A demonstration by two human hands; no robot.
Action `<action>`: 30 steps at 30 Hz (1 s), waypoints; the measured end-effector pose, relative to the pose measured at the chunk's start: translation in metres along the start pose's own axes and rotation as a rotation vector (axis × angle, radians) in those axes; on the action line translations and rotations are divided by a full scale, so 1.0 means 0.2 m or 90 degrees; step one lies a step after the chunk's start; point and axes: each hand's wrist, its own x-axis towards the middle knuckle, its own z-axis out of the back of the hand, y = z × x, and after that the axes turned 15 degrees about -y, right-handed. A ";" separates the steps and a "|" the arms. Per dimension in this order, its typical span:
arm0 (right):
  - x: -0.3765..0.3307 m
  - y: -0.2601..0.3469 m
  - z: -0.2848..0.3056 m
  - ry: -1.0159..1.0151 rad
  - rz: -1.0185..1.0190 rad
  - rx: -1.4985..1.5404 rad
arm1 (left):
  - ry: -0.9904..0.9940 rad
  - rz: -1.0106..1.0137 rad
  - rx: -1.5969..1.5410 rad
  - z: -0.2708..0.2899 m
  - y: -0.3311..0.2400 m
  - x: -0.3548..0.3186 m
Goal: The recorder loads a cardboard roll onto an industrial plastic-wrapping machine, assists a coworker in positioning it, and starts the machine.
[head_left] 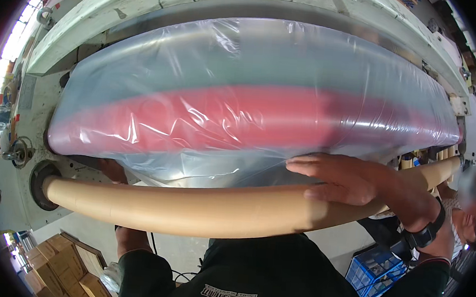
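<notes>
Clear plastic film point(203, 168) stretches over a wide roller with a red band point(235, 112) and grey-green surface above it. Nearer to me, a long tan cardboard tube point(189, 211) runs across, its left end in a dark round holder point(43, 184). My right hand point(343, 178) reaches over the tube's right part, fingers stretched out along the film's lower edge and thumb apart. My left hand point(113, 170) shows partly behind the tube near its left end, by the film's lower edge. Its fingers are hidden there.
A pale machine beam point(204, 5) arches across the far side, between side frames. Cardboard boxes point(61, 268) stand low at the left. A blue plastic crate point(375, 271) sits at the lower right. Another person point(465, 219) is at the right edge, near the tube's far end.
</notes>
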 end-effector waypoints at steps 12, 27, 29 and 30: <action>0.51 0.55 -0.15 0.125 0.162 0.149 | 0.018 0.100 0.022 0.07 -0.14 -0.07; 0.84 0.27 -0.49 0.232 -0.022 0.179 | 0.072 0.049 -0.141 0.40 -0.16 -0.06; 0.85 0.26 -0.50 0.213 -0.033 0.191 | 0.122 0.078 -0.223 0.50 -0.30 -0.28; 0.85 0.27 -0.51 0.213 -0.025 0.193 | 0.177 0.102 -0.268 0.54 -0.40 -0.42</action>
